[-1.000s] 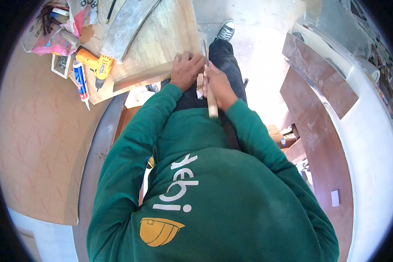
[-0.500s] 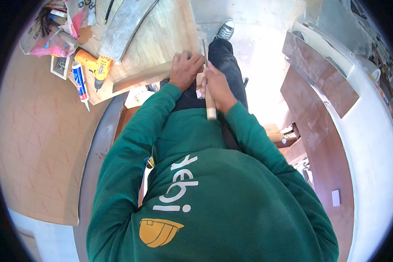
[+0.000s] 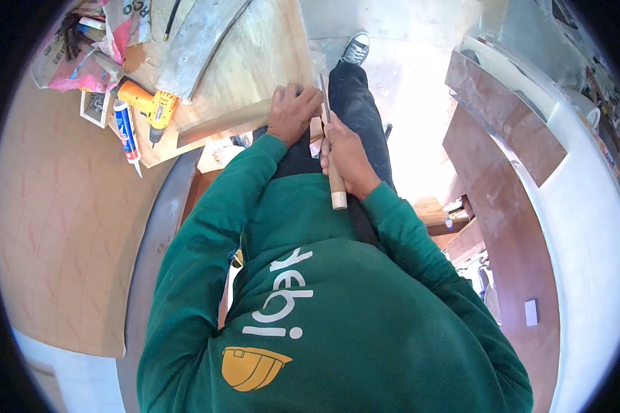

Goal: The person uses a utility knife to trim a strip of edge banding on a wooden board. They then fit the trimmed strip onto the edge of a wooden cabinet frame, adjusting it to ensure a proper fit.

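My right hand [image 3: 346,151] is closed around the round wooden handle of what looks like a file [image 3: 337,196]. Its narrow metal blade points away from me, alongside the end of a wooden strip [image 3: 224,124]. That strip lies along the near edge of the plywood worktop [image 3: 265,58]. Over the strip's right end my left hand [image 3: 294,113] is closed, gripping it with bent fingers next to the blade. The exact contact between blade and wood is hidden by my fingers.
A yellow drill [image 3: 151,109], a sealant tube [image 3: 126,132] and a small box of screws [image 3: 96,107] sit at the worktop's left. A grey curved board [image 3: 196,45] and plastic bags [image 3: 83,58] lie farther back. Brown panels [image 3: 503,206] stand to the right.
My right hand has drawn the file back toward my body and slightly right. My left hand stays on the wooden strip, almost unmoved.
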### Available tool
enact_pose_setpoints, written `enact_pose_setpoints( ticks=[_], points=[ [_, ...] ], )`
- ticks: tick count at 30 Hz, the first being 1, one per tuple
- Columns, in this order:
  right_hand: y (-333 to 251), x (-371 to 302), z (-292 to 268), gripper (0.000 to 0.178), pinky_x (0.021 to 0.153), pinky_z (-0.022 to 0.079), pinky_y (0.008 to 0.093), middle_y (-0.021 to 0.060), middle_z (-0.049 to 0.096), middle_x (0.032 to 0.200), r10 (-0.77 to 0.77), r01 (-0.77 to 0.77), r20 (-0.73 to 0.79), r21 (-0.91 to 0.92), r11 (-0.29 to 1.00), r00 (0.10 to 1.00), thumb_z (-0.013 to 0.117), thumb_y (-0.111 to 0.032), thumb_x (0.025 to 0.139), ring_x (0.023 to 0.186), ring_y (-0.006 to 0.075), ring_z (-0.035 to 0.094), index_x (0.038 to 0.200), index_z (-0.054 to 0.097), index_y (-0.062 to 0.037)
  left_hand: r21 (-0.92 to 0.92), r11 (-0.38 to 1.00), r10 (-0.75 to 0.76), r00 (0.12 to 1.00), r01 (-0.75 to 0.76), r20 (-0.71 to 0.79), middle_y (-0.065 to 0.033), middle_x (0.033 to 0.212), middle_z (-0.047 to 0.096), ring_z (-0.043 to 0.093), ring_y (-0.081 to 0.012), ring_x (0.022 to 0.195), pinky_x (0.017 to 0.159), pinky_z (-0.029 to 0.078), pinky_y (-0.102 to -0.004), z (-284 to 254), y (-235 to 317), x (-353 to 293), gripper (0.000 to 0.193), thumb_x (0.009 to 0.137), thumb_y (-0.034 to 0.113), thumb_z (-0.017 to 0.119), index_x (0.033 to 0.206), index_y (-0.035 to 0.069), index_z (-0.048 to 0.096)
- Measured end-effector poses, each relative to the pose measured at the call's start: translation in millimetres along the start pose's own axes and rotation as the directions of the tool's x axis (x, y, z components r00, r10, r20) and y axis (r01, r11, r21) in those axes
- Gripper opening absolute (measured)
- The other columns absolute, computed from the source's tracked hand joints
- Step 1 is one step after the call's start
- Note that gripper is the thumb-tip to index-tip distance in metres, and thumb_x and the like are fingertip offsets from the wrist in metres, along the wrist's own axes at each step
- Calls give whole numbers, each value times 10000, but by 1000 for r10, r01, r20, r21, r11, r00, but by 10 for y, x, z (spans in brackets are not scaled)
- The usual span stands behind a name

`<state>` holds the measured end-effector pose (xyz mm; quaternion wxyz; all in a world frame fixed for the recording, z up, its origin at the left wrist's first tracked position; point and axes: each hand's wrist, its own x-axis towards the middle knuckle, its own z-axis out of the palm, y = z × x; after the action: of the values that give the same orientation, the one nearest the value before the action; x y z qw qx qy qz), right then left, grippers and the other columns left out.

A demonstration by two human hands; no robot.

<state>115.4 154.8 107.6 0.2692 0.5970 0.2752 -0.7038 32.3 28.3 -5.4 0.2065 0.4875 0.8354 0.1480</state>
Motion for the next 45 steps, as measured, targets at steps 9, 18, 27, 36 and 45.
enact_pose_setpoints(
  ticks=[9,18,27,36,45],
  points=[
    [-87,51,32,419,457,488,321,20,523,701,0,-1,-1,-21,1000,1000,443,-267,1075,508,145,532,1465,485,-120,-25,1000,-2,1000,3,5,-5,1002,580,583,-256,1006,805,449,-433,-4,-24,25,242,846,251,654,1073,172,631],
    [-46,128,-11,505,423,472,327,19,507,692,-53,53,34,3,999,998,434,-265,1081,491,152,524,1572,399,-153,-10,1000,-17,1000,17,18,-1,1037,588,581,-259,1013,809,453,-427,13,-24,19,274,831,229,653,1099,176,641],
    [-69,130,3,490,442,469,309,10,502,688,-37,34,63,51,998,997,442,-234,1081,494,149,511,1554,413,-113,-38,999,-16,1000,17,25,6,1055,591,583,-255,1018,808,457,-433,-41,-6,30,299,824,244,665,1116,182,644],
    [-56,193,0,495,431,470,324,21,511,675,-33,30,46,51,998,998,459,-261,1084,486,152,519,1564,402,-155,38,999,-10,1000,9,22,44,1002,592,577,-216,982,817,440,-420,15,-16,39,210,858,247,665,1060,194,643],
    [-96,442,0,580,464,485,321,20,512,699,-26,23,44,66,998,999,442,-248,1092,516,144,520,1640,273,-157,-33,999,3,1000,-4,-9,20,1036,595,586,-253,1032,802,461,-429,2,-40,16,347,812,247,690,1151,195,641]
  ],
)
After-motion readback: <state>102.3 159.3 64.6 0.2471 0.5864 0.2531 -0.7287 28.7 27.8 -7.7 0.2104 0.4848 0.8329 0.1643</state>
